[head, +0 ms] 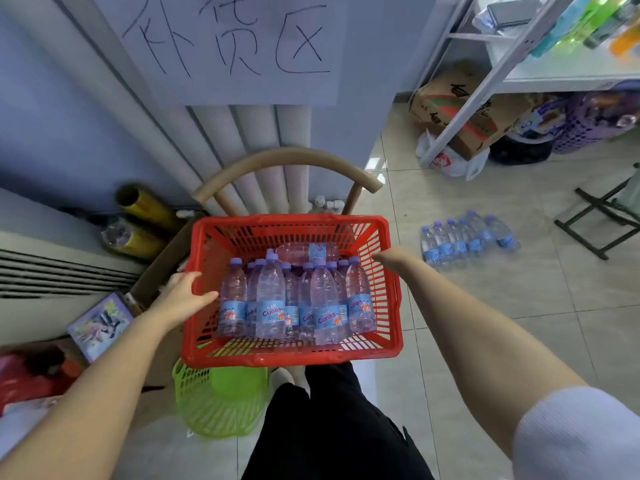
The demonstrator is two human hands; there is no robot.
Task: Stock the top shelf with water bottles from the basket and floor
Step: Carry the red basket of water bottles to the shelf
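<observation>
A red plastic basket (294, 356) sits in front of me, on a wooden chair (287, 161). Several clear water bottles (298, 299) with purple caps and blue labels stand upright in it, and one lies flat at the back. My left hand (183, 296) grips the basket's left rim, thumb inside. My right hand (388, 256) is at the right rim; its fingers are hidden behind the basket wall. More water bottles (464, 239) stand grouped on the tiled floor to the right.
A white metal shelf (554, 77) with coloured drink bottles stands at the upper right, with a cardboard box (460, 109) and bags under it. A green basket (221, 400) lies below the red one. A black folding stand (599, 216) is on the right.
</observation>
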